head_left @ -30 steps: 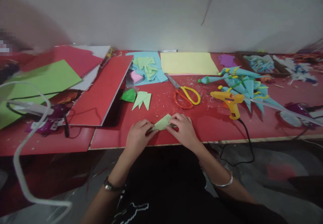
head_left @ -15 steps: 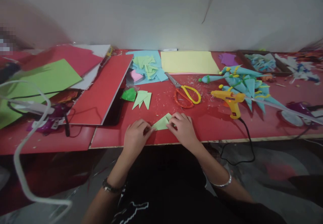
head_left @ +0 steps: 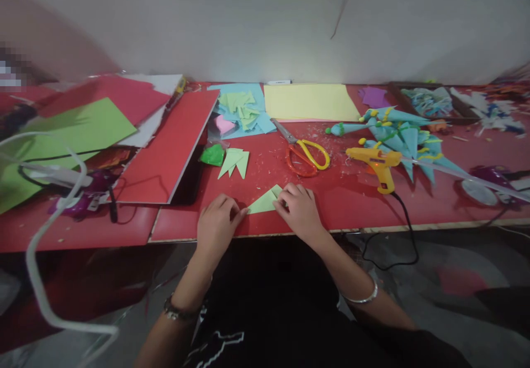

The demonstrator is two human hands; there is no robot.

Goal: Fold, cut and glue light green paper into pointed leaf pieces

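A folded pale green paper (head_left: 263, 201) lies near the front edge of the red table (head_left: 339, 210). At its left tip, my left hand (head_left: 219, 221) pinches the point between thumb and finger. My right hand (head_left: 298, 205) grips the paper's right end, its fingers curled over that side and hiding part of it. Behind the left hand are folded pale green pieces (head_left: 234, 162) beside a green packet (head_left: 212, 154). Scissors (head_left: 306, 152) with one red and one yellow handle lie beyond my right hand.
A yellow glue gun (head_left: 377, 164) with a black cord lies on the right, by blue paper cones (head_left: 408, 138). Yellow sheets (head_left: 311, 101) rest at the back. A red board (head_left: 169, 152) and a white cable (head_left: 36, 268) are at left.
My left hand has shifted slightly left, to the paper's left tip, and more of the paper shows. My right hand has barely moved.
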